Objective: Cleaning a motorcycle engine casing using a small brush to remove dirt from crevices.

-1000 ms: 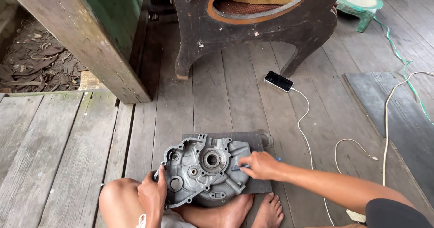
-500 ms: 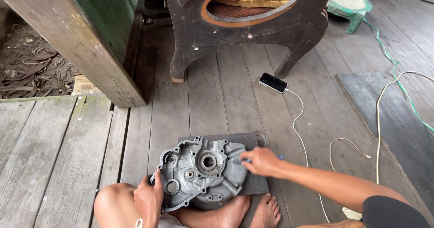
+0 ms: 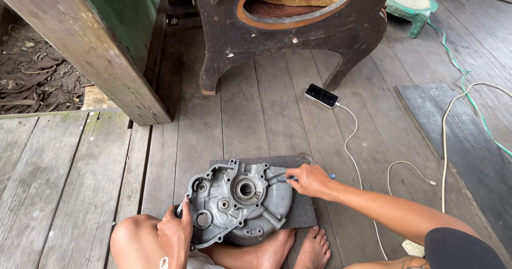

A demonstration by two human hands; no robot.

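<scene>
Grey cast-metal engine cover is lying on the dark mat; your left hand is clasping its left edge, steadying it, while your right hand is pinching a blue pen against its upper right rim.

Dark mat: mostly covered by grey metal engine casing. Blue tool: shaft hidden inside right hand, kind unclear. Dark wooden chair: top cut off at upper edge. White cable: far end leaves frame at right. Left hand: fingertips hidden behind casing rim, lower centre.
</scene>
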